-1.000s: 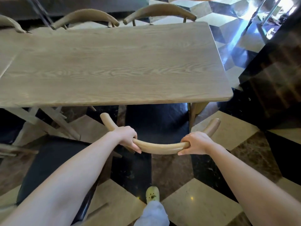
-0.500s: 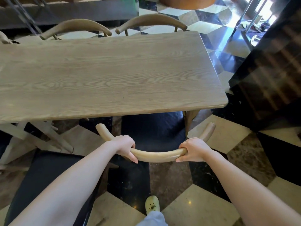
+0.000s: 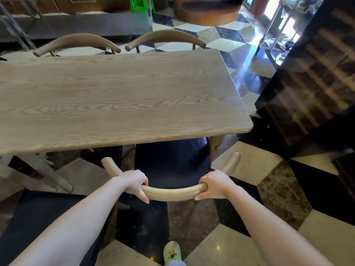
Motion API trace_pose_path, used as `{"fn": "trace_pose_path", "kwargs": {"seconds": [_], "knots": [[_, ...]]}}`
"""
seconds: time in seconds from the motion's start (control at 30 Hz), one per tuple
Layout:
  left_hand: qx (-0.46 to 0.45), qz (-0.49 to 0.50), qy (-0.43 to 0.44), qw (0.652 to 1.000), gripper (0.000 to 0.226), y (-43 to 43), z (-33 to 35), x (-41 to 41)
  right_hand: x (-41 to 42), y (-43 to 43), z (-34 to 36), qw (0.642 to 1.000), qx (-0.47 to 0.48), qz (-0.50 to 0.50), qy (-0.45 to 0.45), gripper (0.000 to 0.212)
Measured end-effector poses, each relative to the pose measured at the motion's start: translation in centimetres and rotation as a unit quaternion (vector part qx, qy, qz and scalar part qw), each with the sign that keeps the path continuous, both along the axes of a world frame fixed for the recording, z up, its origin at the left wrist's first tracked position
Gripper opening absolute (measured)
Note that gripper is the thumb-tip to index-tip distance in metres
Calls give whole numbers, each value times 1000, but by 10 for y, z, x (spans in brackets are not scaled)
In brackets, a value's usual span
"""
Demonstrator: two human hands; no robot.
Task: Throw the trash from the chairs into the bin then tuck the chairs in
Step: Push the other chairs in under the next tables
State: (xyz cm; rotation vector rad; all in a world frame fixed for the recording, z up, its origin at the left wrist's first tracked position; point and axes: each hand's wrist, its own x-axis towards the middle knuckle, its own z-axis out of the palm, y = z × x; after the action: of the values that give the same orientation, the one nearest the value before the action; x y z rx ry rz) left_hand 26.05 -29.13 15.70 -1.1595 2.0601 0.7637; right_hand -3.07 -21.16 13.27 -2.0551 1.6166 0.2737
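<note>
A wooden chair with a curved backrest (image 3: 172, 194) and a black seat (image 3: 172, 164) stands at the near right corner of the long wooden table (image 3: 115, 98). Its seat reaches partly under the table edge. My left hand (image 3: 135, 182) grips the left part of the backrest, and my right hand (image 3: 215, 185) grips the right part. No trash or bin shows in view.
A second black-seated chair (image 3: 38, 217) stands out from the table at the lower left. Two chair backs (image 3: 76, 42) (image 3: 165, 37) sit tucked along the far side. A dark glossy cabinet (image 3: 307, 83) stands to the right. My foot (image 3: 172, 252) is on the checkered floor.
The view has tilted up and drawn back a little, so the table sits lower in the frame. Both hands keep their grip on the backrest; the seat lies slightly further under the table.
</note>
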Motion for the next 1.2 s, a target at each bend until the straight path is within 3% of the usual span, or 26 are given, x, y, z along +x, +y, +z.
{"fn": "trace_pose_path", "kwargs": {"seconds": [0.37,0.5,0.6,0.7,0.83,1.0,1.2], "knots": [[-14,24,42,999,62,3,-9,10,1,-3,2,1000,27,10,10,56],[-83,11,49,995,59,10,-18,16,1,9,1,999,-28,-22,-6,53],[-164,14,108,980,53,26,-20,20,8,36,-5,988,-120,-90,-38,54],[-242,78,114,961,74,57,-26,21,25,62,-11,968,-193,-156,-38,62],[-320,155,93,930,87,114,-39,20,46,94,-13,960,-167,-223,-11,70],[-255,181,84,946,73,196,-38,20,58,166,-22,968,-61,-243,5,72],[-72,176,13,982,65,301,-42,37,88,271,-47,974,99,-202,27,78]]}}
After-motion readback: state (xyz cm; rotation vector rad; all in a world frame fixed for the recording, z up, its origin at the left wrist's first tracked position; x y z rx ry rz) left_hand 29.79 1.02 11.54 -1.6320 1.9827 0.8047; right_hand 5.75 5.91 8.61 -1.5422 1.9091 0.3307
